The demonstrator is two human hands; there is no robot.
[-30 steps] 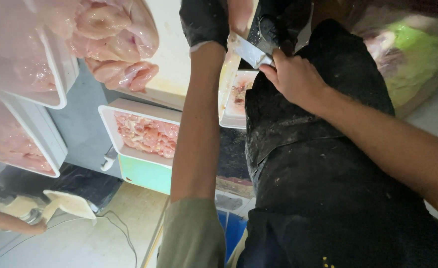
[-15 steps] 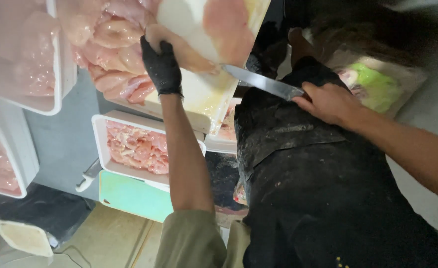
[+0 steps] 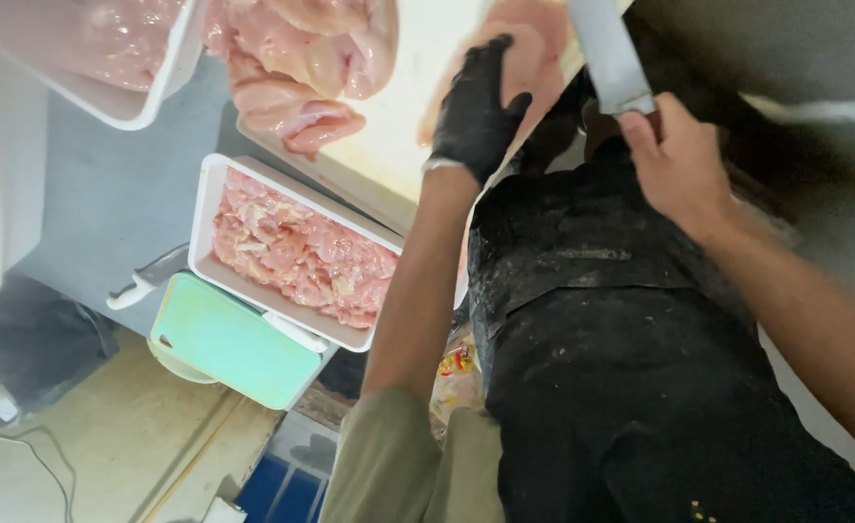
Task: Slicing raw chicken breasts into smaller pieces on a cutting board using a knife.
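From the head view, the left hand [image 3: 476, 111], in a black glove, lies spread flat on a pale piece of chicken [image 3: 534, 58] on the cutting board [image 3: 389, 145]. Its fingers are open and pressing down, not curled around anything. The right hand [image 3: 679, 160] is bare and closed around the handle of a knife [image 3: 607, 53]. The broad blade runs up and away from the fist toward the top edge of the picture, where its tip is cut off.

The chicken sits just left of the blade, between the gloved hand and the knife, so the left hand is on it and the blade is beside it. I cannot tell whether the edge touches the meat. The blade's long axis runs roughly along the right side of the piece, not across it.

Further left on the board is a heap of whole raw pieces [image 3: 302, 58]. Below the board's near edge stands a white tray [image 3: 205, 223] filled with small cut meat, and a green board [image 3: 234, 339] leans beneath it. Another white tray [image 3: 166, 87] of meat shows at the top left. A dark, stained apron [image 3: 621, 368] fills the lower right.
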